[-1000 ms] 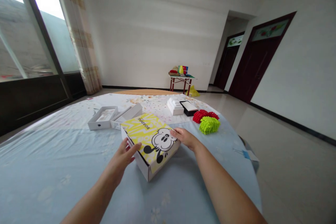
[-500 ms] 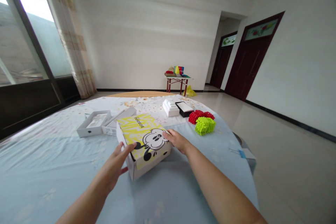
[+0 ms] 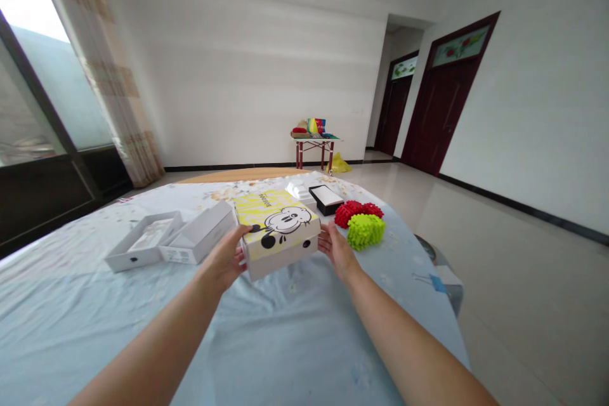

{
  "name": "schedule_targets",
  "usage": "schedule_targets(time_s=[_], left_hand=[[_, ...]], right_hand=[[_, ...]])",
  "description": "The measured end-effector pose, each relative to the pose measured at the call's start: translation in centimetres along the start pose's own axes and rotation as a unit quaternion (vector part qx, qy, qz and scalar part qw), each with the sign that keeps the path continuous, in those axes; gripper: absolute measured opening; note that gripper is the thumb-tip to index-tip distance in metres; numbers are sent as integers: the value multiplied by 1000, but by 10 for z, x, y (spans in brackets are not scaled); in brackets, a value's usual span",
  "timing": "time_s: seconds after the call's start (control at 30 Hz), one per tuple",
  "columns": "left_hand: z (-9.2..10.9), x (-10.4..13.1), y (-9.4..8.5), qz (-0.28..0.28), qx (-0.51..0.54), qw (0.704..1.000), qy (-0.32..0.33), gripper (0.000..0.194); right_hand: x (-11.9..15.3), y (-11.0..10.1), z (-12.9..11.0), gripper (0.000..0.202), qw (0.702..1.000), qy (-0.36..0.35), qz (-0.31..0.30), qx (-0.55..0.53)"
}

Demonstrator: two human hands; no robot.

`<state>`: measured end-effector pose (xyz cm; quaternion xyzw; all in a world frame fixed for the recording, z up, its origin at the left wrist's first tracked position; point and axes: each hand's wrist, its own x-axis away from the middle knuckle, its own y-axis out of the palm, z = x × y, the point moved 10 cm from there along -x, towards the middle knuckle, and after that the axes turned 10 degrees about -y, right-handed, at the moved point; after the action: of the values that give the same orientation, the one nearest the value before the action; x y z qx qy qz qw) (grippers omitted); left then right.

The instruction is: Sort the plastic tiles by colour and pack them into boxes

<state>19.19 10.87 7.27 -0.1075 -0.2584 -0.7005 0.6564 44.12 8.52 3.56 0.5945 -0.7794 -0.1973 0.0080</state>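
Note:
Between my hands is a lidded cardboard box [image 3: 278, 222], its yellow-and-white top printed with a black cartoon dog's face and its front side white. My left hand [image 3: 229, 259] grips the left end, thumb on the top edge and fingers against the side. At the right end, my right hand [image 3: 337, 248] has its fingers pressed to the box's side. Whether the underside touches the cloth is hard to tell. Close beyond my right hand lie a lime-green chenille bundle [image 3: 366, 231] and a red one [image 3: 354, 213].
Left of the box are an open white carton [image 3: 121, 259] and a second white carton [image 3: 197, 235]. Behind it stand a white box [image 3: 302, 191], partly hidden, and a black tray-like box [image 3: 328, 203]. A blue floral cloth [image 3: 266, 342] covers the round table.
Both hands have moved the dog-print box away from me and turned it so its front faces me more. My right hand has shifted from the top to the right side.

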Motion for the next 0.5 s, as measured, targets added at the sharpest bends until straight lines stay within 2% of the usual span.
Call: schedule_targets(time_s=[0.07,0.13,0.33,0.5], left_hand=[[9,-17,8,9,-1,1000,6,47],[25,-35,12,31,-24,999,31,47],[69,-91,2,99,-51,991,76,51],[74,-123,-8,123,-49,987,91,44]], right_hand=[[1,-17,15,62,999,24,37,11],[2,-22,24,63,998,31,35,32],[-1,-12,24,68,994,6,-24,105],[-2,-8,22,70,991,-6,-44,126]])
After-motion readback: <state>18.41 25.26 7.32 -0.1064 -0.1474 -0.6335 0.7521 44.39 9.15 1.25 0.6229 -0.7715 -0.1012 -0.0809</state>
